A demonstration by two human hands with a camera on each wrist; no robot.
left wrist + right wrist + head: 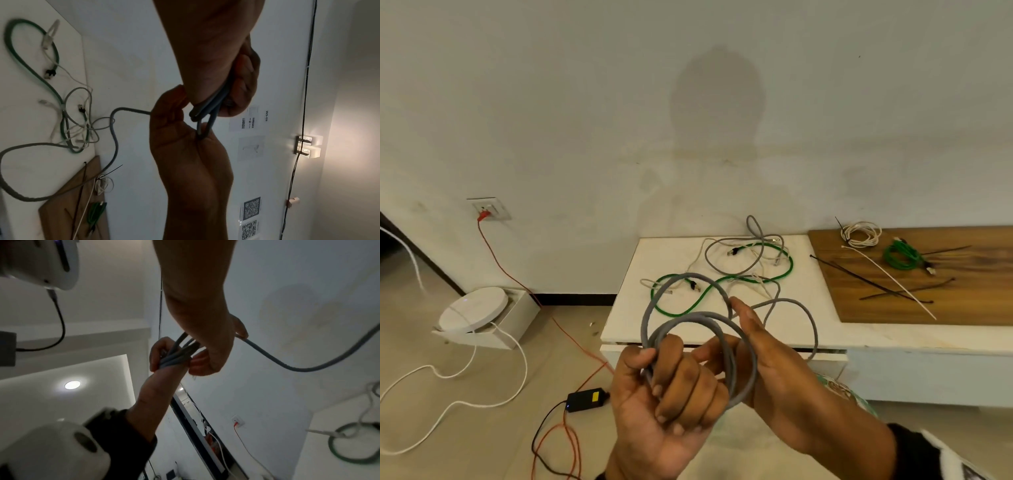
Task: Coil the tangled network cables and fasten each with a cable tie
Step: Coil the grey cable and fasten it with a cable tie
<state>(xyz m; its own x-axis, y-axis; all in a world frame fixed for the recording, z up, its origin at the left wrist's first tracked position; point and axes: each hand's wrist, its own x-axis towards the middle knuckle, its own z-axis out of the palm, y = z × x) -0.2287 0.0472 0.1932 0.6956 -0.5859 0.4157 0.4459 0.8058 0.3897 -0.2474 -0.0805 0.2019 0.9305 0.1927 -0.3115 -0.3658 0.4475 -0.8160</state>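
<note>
My left hand (664, 387) grips a coil of grey network cable (688, 318) in front of the white table (808, 318). My right hand (750, 329) holds the coil's right side and pinches the loose grey strand (287, 366), which trails back to the table. In the left wrist view the coil (207, 112) sits between both hands. A tangle of green cable (722, 284), white cable and more grey cable lies on the table. Black cable ties (869, 281) and a white tie (893, 284) lie on the wooden board (962, 301).
A coiled white cable (859, 234) and a coiled green cable (900, 255) lie on the board. On the floor at left stand a round white device (472, 308) on a box, a white cord, a black adapter (587, 399) and an orange wire from the wall socket (488, 209).
</note>
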